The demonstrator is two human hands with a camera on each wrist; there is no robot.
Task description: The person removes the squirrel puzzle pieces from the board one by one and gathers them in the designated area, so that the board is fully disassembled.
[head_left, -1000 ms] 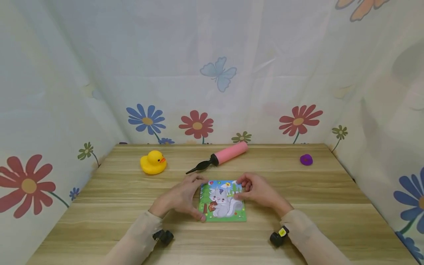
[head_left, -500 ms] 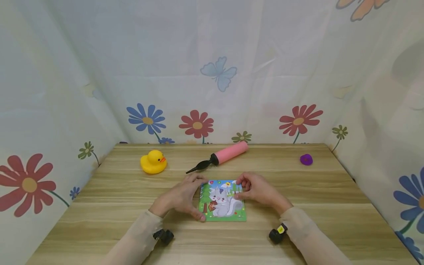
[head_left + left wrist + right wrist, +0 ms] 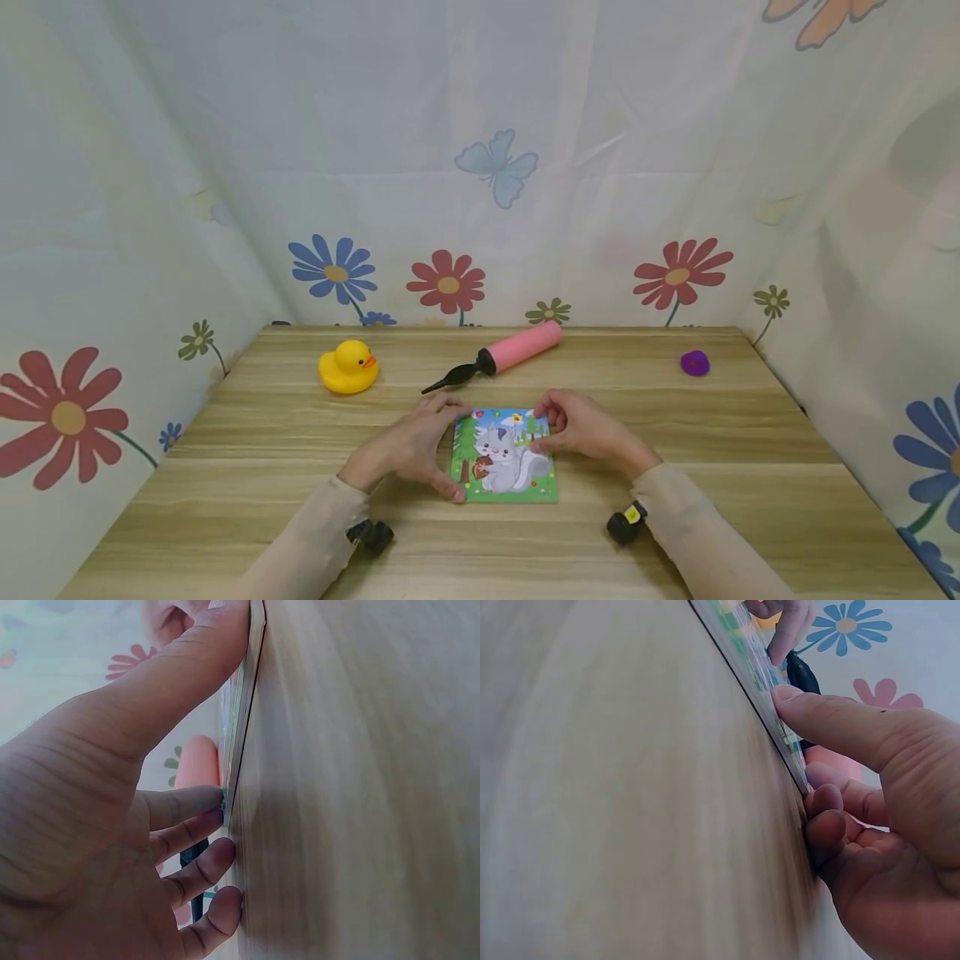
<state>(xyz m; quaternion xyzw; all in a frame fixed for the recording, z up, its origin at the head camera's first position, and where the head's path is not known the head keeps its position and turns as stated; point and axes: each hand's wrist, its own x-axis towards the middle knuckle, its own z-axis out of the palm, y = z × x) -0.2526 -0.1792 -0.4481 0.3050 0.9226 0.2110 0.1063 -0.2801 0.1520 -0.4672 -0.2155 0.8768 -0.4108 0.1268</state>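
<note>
1. my sleeves come in from the near edge of the wooden table point(image 3: 225, 517), a small black camera at each wrist.
2. the puzzle board point(image 3: 504, 454) lies flat just beyond them, near the table's middle; its long axis runs near to far, with the squirrel picture upright toward me.
3. my left hand point(image 3: 408, 446) rests along its left edge, thumb at the near corner, fingers loosely spread and straight.
4. my right hand point(image 3: 588, 429) pinches the far right edge, fingers curled under, thumb on top.
5. farther back: a yellow duck point(image 3: 347, 367) on the left, a pink pump point(image 3: 498, 354) lying slantwise, and a purple piece point(image 3: 694, 362) far right.
</note>
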